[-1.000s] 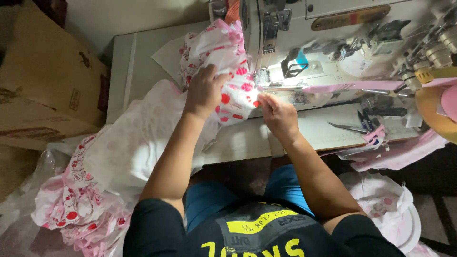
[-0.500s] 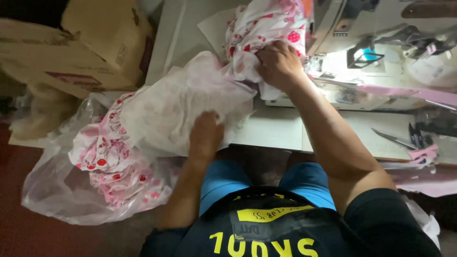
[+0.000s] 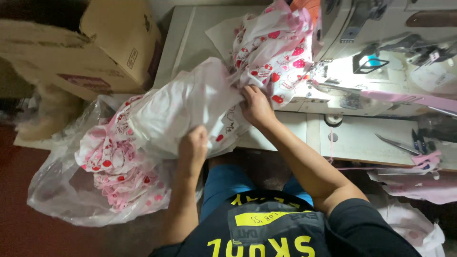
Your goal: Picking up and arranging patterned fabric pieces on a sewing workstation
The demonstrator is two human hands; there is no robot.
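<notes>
A white and pink fabric piece printed with red strawberries (image 3: 190, 102) drapes from the sewing table's front edge down toward my lap. My left hand (image 3: 193, 147) grips its lower fold near my knee. My right hand (image 3: 256, 105) clutches the same fabric higher up at the table edge. More of the printed fabric (image 3: 276, 45) is bunched on the table beside the white sewing machine (image 3: 376, 52).
A clear plastic bag (image 3: 62, 195) holding more printed fabric sits on the floor at left. Cardboard boxes (image 3: 90, 47) stand behind it. Scissors (image 3: 397, 143) and pink fabric strips (image 3: 414, 183) lie at the table's right end. The table top (image 3: 362, 138) is pale.
My left hand has come off the table and dropped to the hanging fabric by my lap. My right hand moved left from the machine to the fabric at the table edge. The view shifted left.
</notes>
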